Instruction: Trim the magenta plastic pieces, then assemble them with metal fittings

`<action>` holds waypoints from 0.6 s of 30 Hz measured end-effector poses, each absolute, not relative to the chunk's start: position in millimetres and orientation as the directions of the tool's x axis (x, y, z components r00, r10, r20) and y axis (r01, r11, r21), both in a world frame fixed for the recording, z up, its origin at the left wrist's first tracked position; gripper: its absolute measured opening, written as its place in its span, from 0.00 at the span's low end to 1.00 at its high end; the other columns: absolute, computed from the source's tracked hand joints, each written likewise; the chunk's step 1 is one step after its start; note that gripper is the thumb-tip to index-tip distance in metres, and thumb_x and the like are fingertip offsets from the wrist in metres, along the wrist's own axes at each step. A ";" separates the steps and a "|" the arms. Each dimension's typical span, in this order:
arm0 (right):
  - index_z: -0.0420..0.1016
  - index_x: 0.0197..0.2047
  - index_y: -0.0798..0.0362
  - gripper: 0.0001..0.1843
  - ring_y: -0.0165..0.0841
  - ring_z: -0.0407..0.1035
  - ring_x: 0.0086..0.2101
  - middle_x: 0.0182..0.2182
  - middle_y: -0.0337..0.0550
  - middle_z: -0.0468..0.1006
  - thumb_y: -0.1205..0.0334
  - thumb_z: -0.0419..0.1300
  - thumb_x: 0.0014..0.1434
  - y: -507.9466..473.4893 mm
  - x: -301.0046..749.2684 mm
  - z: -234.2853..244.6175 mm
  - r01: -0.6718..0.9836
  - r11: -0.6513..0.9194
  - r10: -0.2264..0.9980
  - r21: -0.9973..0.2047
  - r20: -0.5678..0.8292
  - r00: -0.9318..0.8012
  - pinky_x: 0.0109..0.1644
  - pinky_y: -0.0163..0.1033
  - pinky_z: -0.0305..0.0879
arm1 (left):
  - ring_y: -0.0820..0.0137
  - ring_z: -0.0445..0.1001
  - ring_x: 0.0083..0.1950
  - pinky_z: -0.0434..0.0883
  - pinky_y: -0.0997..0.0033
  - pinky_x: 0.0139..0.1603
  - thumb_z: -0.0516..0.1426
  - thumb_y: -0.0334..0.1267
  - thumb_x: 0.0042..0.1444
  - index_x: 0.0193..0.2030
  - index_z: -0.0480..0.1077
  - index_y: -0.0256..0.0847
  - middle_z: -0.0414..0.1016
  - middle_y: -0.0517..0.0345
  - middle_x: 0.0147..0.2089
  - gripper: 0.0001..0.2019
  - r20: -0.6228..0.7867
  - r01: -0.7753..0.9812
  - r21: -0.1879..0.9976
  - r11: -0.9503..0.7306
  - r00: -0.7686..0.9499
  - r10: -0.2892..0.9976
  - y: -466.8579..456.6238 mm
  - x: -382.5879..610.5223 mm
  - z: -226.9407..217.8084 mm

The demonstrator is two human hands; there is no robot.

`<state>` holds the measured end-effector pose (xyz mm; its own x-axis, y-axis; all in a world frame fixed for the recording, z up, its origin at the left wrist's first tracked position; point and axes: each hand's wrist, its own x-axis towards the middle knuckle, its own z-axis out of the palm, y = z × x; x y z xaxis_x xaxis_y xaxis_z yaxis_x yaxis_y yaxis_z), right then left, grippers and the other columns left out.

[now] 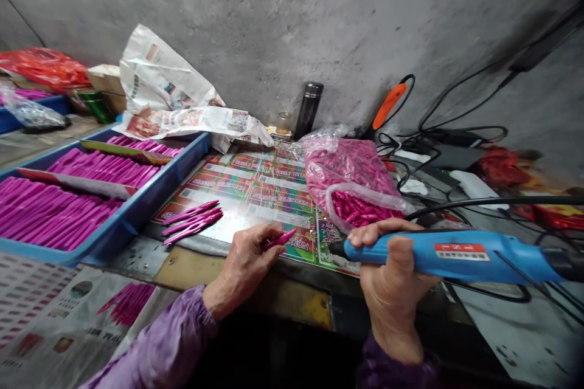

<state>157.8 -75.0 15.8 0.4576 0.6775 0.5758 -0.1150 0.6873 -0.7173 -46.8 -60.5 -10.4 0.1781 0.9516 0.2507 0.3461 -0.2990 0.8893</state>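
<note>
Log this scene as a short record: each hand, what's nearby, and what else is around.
Left hand: pinching a slim magenta plastic piece
Right hand: gripping a blue corded power tool
Nearby: loose magenta pieces on a printed mat; clear plastic bag of magenta pieces
Rest: blue divided tray of magenta pieces; crumpled newspaper; black flask

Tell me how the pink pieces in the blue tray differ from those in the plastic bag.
The magenta pieces in the blue tray lie in neat parallel rows, while those in the clear plastic bag are heaped loosely. The tray's pieces look long and slender, the bag's shorter. The tray's lie open; the bag's sit behind plastic. Both share the same bright magenta colour.
</note>
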 end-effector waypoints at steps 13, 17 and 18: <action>0.70 0.34 0.50 0.27 0.32 0.62 0.23 0.22 0.32 0.67 0.35 0.70 0.51 -106.4 150.5 40.5 -0.245 0.557 0.788 -0.793 0.411 0.459 0.32 0.40 0.66 | 0.73 0.73 0.31 0.67 0.76 0.32 0.58 0.30 0.61 0.39 0.77 0.39 0.76 0.57 0.33 0.06 0.509 0.421 0.658 -0.625 0.362 0.781 -91.1 -39.2 -25.6; 0.71 0.33 0.49 0.30 0.31 0.61 0.23 0.21 0.32 0.67 0.32 0.71 0.49 -113.8 145.6 48.4 -0.289 0.516 0.817 -0.806 0.364 0.447 0.31 0.39 0.66 | 0.73 0.71 0.27 0.65 0.75 0.29 0.55 0.27 0.62 0.34 0.73 0.39 0.73 0.59 0.29 0.07 0.616 0.506 0.473 -0.721 0.395 0.681 -96.4 -34.4 -37.8; 0.71 0.33 0.49 0.29 0.31 0.61 0.23 0.21 0.32 0.67 0.32 0.71 0.49 -115.4 144.2 50.3 -0.300 0.509 0.823 -0.807 0.355 0.443 0.31 0.39 0.66 | 0.72 0.71 0.27 0.65 0.74 0.28 0.54 0.28 0.63 0.34 0.72 0.39 0.72 0.59 0.29 0.08 0.635 0.529 0.425 -0.734 0.403 0.659 -96.8 -33.6 -39.2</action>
